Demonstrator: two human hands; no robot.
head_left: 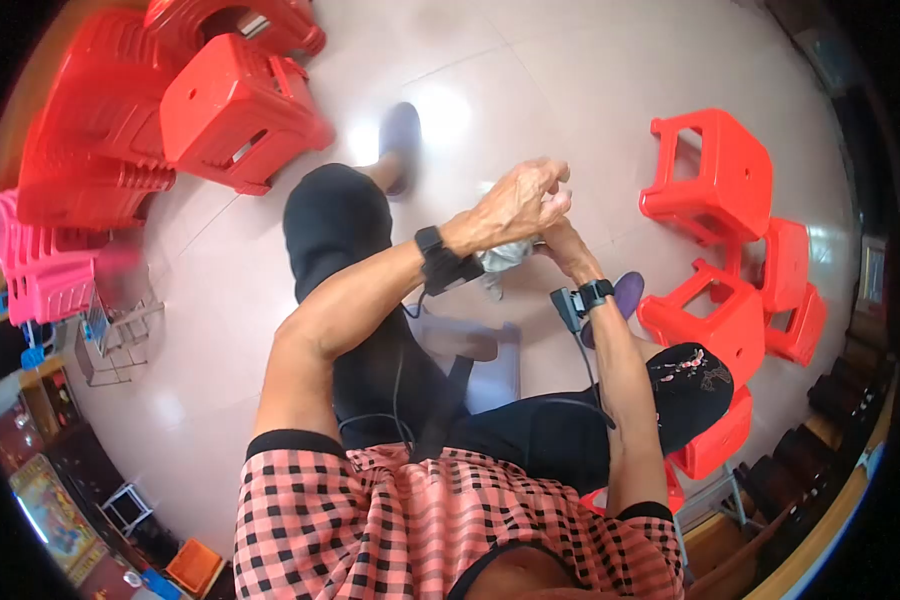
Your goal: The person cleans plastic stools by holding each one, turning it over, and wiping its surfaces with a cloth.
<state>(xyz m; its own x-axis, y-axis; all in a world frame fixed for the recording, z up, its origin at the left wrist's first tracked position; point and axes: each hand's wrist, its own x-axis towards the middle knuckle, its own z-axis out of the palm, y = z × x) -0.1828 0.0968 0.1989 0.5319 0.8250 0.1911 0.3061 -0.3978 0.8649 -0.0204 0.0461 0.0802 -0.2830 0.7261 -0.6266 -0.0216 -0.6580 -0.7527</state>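
Note:
My left hand (515, 208) is closed, its fingers curled, in front of my knees. Close against it is my right hand (565, 247), partly hidden behind the left one and also closed. A crumpled whitish cloth (507, 256) shows below the two hands, bunched in their grip, with a loose end hanging toward the floor. Each wrist wears a black strap with a small device and a cable.
Red plastic stools (715, 175) stand to the right, several close together. Stacked red stools (235, 115) are at the upper left, beside pink stools (50, 260). A pale bluish object (495, 375) lies between my legs. Tiled floor (570, 60) spreads ahead.

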